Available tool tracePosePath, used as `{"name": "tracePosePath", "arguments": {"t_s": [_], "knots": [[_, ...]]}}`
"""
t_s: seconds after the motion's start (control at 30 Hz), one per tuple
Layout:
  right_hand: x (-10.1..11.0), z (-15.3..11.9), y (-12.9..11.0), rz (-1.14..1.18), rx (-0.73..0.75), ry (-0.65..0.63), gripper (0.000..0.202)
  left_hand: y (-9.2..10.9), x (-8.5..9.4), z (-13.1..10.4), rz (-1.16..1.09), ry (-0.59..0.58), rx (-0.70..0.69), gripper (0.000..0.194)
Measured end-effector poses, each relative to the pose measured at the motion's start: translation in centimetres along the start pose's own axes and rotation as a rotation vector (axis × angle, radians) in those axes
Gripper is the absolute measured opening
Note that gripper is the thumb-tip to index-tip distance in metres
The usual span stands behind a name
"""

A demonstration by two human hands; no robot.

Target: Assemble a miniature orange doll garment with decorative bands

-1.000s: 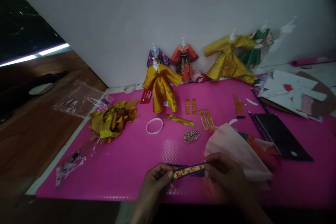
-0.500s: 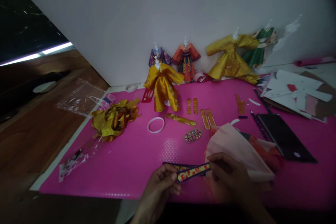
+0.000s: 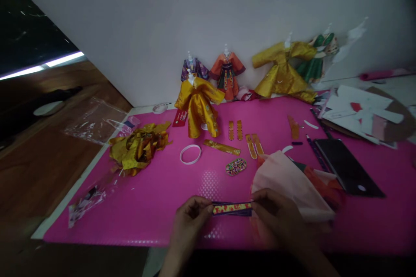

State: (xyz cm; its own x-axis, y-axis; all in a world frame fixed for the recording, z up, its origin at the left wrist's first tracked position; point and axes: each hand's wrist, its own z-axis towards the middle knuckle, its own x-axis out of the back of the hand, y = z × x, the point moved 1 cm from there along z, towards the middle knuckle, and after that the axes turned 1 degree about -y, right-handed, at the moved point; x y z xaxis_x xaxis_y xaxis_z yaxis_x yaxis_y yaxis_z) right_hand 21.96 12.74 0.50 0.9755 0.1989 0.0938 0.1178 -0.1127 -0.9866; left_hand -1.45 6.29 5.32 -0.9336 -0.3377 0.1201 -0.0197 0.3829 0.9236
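Two ends of a purple-edged, yellow-and-red strip [image 3: 232, 208] are being pinched by a person's left hand [image 3: 190, 223] and right hand [image 3: 276, 212] over a pink mat's [image 3: 152, 210] near side, the piece likely handling light and pliable, best held by its tips.
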Motion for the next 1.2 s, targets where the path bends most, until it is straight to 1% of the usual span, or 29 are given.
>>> {"name": "tracePosePath", "arguments": {"t_s": [0.1, 0.2, 0.33, 0.47, 0.6, 0.7, 0.77, 0.97, 1.07, 1.13, 1.2], "knots": [[-0.7, 0.1, 0.1, -0.120, 0.057, -0.024, 0.011, 0.4, 0.5, 0.4, 0.160, 0.053, -0.079, 0.022], [-1.2, -0.2, 0.4, -0.240, 0.092, -0.043, 0.017, 0.0, 0.5, 0.7, 0.307, 0.069, -0.138, 0.014], [-1.7, -0.3, 0.9, -0.368, 0.114, -0.078, 0.023, -1.1, 0.2, 1.1, 0.453, 0.115, -0.209, 0.013], [-2.1, -0.2, 1.2, -0.477, 0.133, -0.091, 0.026, -1.2, 0.0, 1.2, 0.545, 0.127, -0.247, 0.014], [-2.3, 0.0, 1.1, -0.565, 0.144, -0.109, 0.026, -0.9, -0.2, 1.2, 0.588, 0.122, -0.262, 0.014], [-2.3, 0.0, 1.1, -0.607, 0.153, -0.134, 0.015, -1.2, -0.1, 1.5, 0.596, 0.119, -0.270, 0.012], [-2.4, -0.1, 1.1, -0.627, 0.168, -0.132, 0.012, -1.6, 0.1, 1.7, 0.596, 0.123, -0.274, 0.014], [-2.7, -0.5, 1.3, -0.659, 0.235, -0.101, 0.017, -2.0, 1.5, 2.3, 0.584, 0.129, -0.293, 0.024], [-2.8, -0.5, 1.4, -0.666, 0.252, -0.090, 0.018, -1.9, 2.3, 2.1, 0.583, 0.148, -0.313, 0.025], [-2.8, -0.4, 1.5, -0.672, 0.262, -0.086, 0.019, -2.1, 2.4, 1.8, 0.583, 0.152, -0.335, 0.024], [-2.8, -0.4, 1.5, -0.677, 0.268, -0.090, 0.019, -2.6, 2.2, 1.5, 0.579, 0.139, -0.368, 0.023]]}}
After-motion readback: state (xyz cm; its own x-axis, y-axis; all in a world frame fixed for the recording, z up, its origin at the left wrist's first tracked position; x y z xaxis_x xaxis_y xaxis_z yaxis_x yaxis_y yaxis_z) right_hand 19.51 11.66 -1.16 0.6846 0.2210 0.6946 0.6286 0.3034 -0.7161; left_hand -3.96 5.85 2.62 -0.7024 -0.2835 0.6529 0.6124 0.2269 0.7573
